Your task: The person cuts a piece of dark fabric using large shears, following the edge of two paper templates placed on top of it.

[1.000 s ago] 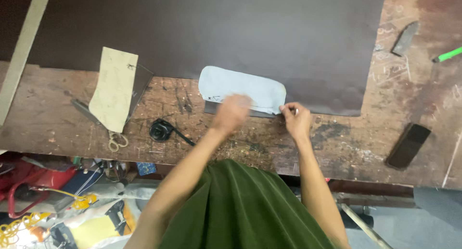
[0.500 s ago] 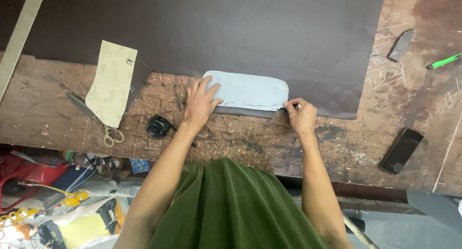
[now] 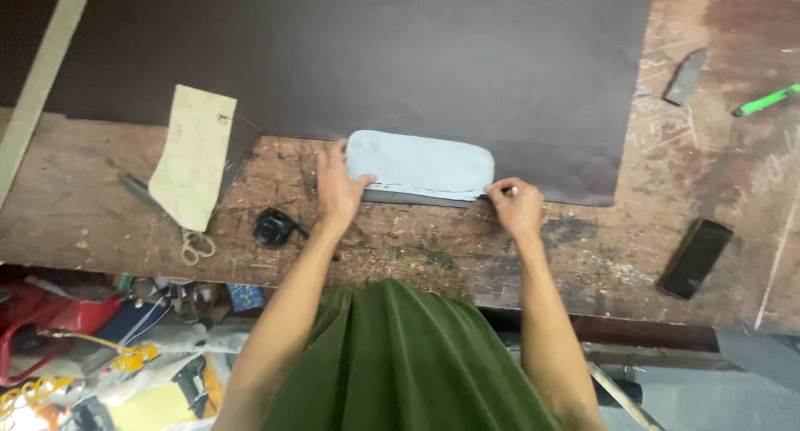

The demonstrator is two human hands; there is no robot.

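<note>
A pale blue rounded pattern piece (image 3: 421, 162) lies on the near edge of a large dark brown leather sheet (image 3: 392, 56). My left hand (image 3: 337, 188) rests flat with its fingers on the piece's left end, pressing it down. At the piece's lower right corner my right hand (image 3: 517, 206) pinches a small pen-like marker with its tip against the pattern's edge.
On the worn wooden table (image 3: 575, 256) lie a tan paper pattern (image 3: 193, 152) over scissors (image 3: 185, 231), a black tape roll (image 3: 271, 228), a dark phone (image 3: 696, 258), a green marker (image 3: 767, 99), a grey blade (image 3: 685, 77) and a wooden strip (image 3: 37, 94). Clutter lies below left.
My left hand came down from the piece's middle to its left end and settled flat there. The right hand stays at the right corner.
</note>
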